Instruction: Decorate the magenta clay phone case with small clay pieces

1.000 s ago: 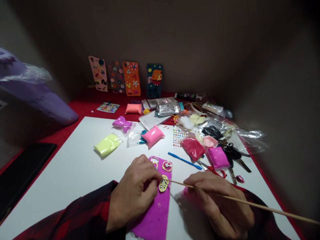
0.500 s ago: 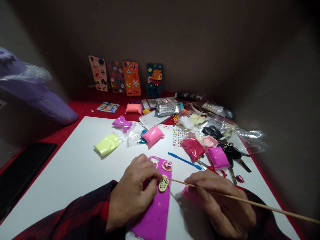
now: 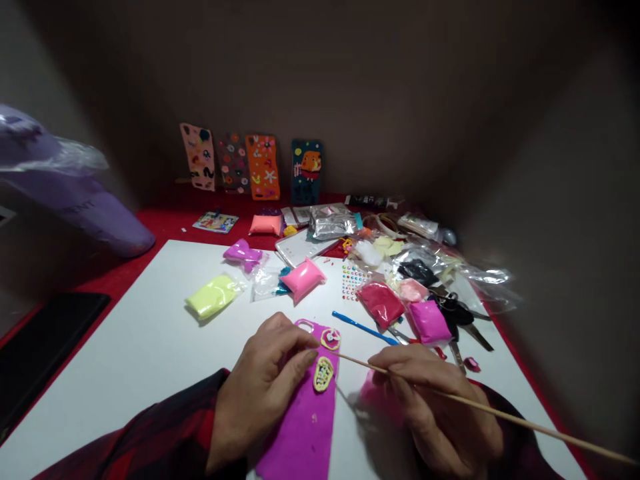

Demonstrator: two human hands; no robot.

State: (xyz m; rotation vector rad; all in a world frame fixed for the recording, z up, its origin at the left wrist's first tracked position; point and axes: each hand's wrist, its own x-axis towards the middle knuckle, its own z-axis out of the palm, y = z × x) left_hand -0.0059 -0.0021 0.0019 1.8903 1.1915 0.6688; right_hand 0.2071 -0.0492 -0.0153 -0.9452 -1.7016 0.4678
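Note:
A phone case covered in purple clay [image 3: 305,427] lies on the white board in front of me, its camera opening at the far end. It carries a yellow-rimmed oval with small beads [image 3: 323,374] and a round yellow-and-pink piece with a white figure [image 3: 331,339]. My right hand [image 3: 440,400] grips a thin wooden skewer [image 3: 500,411], its tip pointing left over the case between the two decorations. Over the case's left side is my left hand [image 3: 273,380], thumb and forefinger pinched together by the skewer's tip; whatever they hold is too small to make out.
Beyond the case lie a blue modelling tool [image 3: 365,327], a sheet of bead stickers [image 3: 354,283], and clay packets in pink [image 3: 303,279], yellow [image 3: 214,297] and red [image 3: 381,304]. Scissors and plastic bags crowd the right. Decorated cases [image 3: 263,168] lean on the back wall.
My left fingertips have shifted up the case, off the beaded oval, which now shows more fully. The skewer's tip has moved slightly up and left with them. The camera view has tilted slightly.

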